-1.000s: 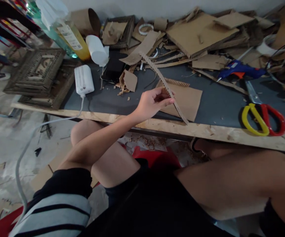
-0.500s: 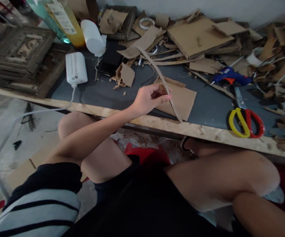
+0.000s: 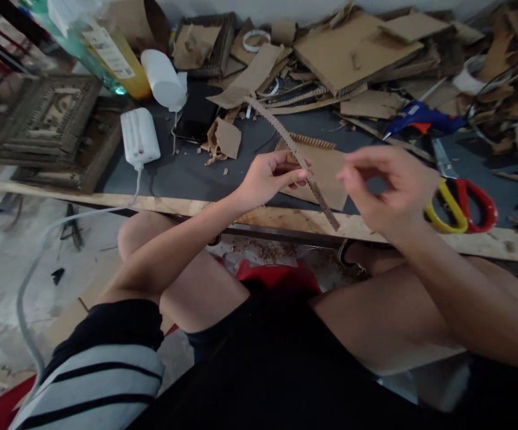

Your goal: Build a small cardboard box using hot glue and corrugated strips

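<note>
My left hand [image 3: 273,176] is closed on a narrow corrugated cardboard strip [image 3: 281,129], pinching it between thumb and fingers. The strip slants from upper left down to the table's front edge. To its right, my right hand [image 3: 386,185] hovers with curved fingers, slightly blurred; thumb and index tips are a little apart, and nothing shows between them. Beneath the strip lies a flat cardboard piece [image 3: 328,170], with a short ridged strip [image 3: 315,141] along its far edge. Scissors [image 3: 462,206] with yellow and red handles lie just beyond my right hand, partly behind it.
A blue glue gun [image 3: 424,119] lies at the right. Cardboard scraps [image 3: 357,48] heap along the back. At left stand a white power bank [image 3: 139,136] with a cable, a white cup [image 3: 164,77], a bottle [image 3: 115,57] and ornate cardboard frames [image 3: 39,122].
My right hand has come into view from the right and now hovers near the strip's lower part. My left hand still holds the strip in nearly the same place. The view has shifted slightly.
</note>
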